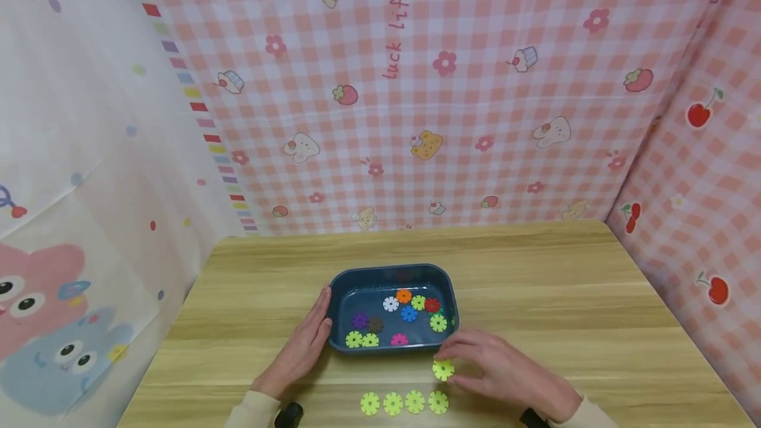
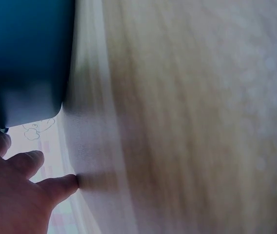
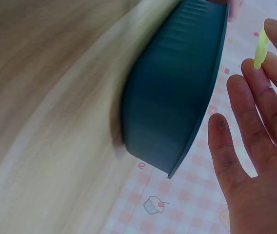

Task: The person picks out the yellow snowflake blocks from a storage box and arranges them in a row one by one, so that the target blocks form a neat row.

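Right grip (image 1: pixel 496 367): is pinching a yellow-green disc (image 1: pixel 440 374) between thumb and fingertips, apparently by its rim; the ring and little fingers are extending clear of it.
Disc position: is sitting at the fingertips — well out from the palm — just outside the near right corner of the blue tray (image 1: pixel 389 351); the right wrist view is showing it edge-on.
Disc handling: is looking thin, light and fairly stiff, probably plastic; its smooth faces may be slipping under a loose pinch, though light pressure is unlikely to be breaking it.
Hold point: opposite edges of the notched rim are probably offering the best purchase for thumb and finger.
Left grip (image 1: pixel 301 347): is resting against the tray's left wall, fingers fairly straight, pinching nothing.
Tray contents: loose discs (image 1: pixel 405 315) of several colours — yellow-green included — are lying on its floor.
Row: four yellow-green discs (image 1: pixel 389 408) are lying close together on the counter (image 1: pixel 565 296), nearer the person than the tray.
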The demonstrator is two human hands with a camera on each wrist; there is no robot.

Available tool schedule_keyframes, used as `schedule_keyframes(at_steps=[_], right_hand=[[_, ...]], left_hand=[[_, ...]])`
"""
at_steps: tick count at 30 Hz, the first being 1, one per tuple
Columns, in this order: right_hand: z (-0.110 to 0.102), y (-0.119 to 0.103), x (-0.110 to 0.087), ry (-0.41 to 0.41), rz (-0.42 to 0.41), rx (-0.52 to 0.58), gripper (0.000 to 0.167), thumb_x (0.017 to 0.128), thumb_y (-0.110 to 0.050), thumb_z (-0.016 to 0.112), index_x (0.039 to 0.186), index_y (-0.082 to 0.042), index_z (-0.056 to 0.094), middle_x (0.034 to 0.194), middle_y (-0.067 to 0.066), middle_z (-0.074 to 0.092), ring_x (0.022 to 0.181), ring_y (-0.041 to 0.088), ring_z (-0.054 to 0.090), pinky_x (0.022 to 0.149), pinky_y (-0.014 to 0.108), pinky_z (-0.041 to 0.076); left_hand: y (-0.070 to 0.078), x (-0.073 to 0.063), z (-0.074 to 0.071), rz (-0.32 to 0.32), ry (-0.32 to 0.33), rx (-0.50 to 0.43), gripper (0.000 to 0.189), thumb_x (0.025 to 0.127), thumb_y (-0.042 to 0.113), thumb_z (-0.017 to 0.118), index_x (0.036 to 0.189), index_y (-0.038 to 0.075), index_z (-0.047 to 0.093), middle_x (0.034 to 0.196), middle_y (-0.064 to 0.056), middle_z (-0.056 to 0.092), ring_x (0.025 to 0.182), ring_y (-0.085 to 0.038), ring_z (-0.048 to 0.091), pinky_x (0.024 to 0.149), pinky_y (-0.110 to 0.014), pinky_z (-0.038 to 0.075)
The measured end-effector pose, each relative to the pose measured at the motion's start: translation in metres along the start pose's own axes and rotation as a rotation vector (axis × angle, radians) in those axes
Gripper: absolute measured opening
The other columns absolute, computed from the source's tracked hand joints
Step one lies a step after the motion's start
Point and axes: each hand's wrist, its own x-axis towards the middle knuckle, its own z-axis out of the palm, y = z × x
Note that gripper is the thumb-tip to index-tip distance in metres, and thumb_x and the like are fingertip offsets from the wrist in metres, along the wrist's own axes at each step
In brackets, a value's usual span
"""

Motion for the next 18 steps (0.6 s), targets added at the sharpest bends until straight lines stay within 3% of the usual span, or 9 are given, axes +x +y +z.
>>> schedule_keyframes(at_steps=[3,10,14,18], right_hand=[[0.002,0.001,-0.004,0.0,0.006,0.001,0.027,0.097,-0.029,0.075,0.123,-0.022,0.074,0.123,-0.011,0.067,0.11,0.007,0.062,0.095,0.034,0.057],[0.006,0.004,-0.014,-0.014,0.028,0.018,0.03,0.1,-0.038,0.069,0.125,-0.021,0.073,0.124,-0.013,0.066,0.11,0.005,0.061,0.094,0.032,0.057],[0.009,0.006,-0.018,-0.04,0.044,0.042,0.032,0.101,-0.04,0.066,0.126,-0.021,0.072,0.124,-0.013,0.067,0.111,0.006,0.062,0.094,0.033,0.057],[0.01,0.007,-0.022,-0.12,0.121,0.095,0.038,0.103,-0.049,0.059,0.13,-0.025,0.07,0.128,-0.016,0.065,0.112,0.005,0.06,0.099,0.035,0.055]], left_hand=[[0.0,0.0,0.0,-0.005,-0.001,0.002,0.056,0.113,0.016,0.041,0.163,-0.001,0.023,0.169,-0.017,0.022,0.154,-0.032,0.024,0.119,-0.021,0.011],[0.0,0.001,0.0,-0.013,-0.008,0.01,0.056,0.113,0.014,0.041,0.163,-0.002,0.022,0.17,-0.017,0.021,0.154,-0.033,0.024,0.121,-0.05,0.022],[0.0,0.001,0.0,-0.013,-0.008,0.012,0.056,0.112,0.013,0.041,0.163,-0.002,0.022,0.169,-0.018,0.021,0.154,-0.032,0.024,0.121,-0.046,0.021],[0.0,0.001,0.0,-0.011,-0.008,0.013,0.056,0.113,0.014,0.041,0.163,-0.001,0.022,0.169,-0.018,0.022,0.154,-0.032,0.024,0.121,-0.036,0.016]])
